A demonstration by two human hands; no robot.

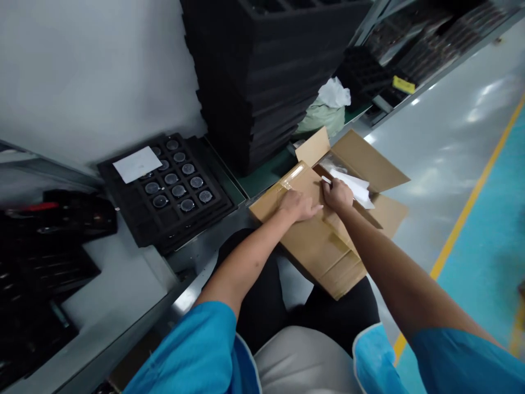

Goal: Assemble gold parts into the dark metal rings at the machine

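Note:
A brown cardboard box (324,241) rests on my lap with its top flaps open. My left hand (297,205) lies on the near flap beside a strip of clear tape, fingers curled against the cardboard. My right hand (337,194) is closed at the box opening, gripping the edge of a flap next to clear plastic bags (353,183) inside the box. A small white thing pokes out above its knuckles; I cannot make out what it is.
A black foam tray (172,189) with several round lenses and a white paper slip sits on the bench to the left. A tall stack of black trays (262,71) stands behind the box. More dark trays (36,262) lie far left. Grey floor with a yellow line is on the right.

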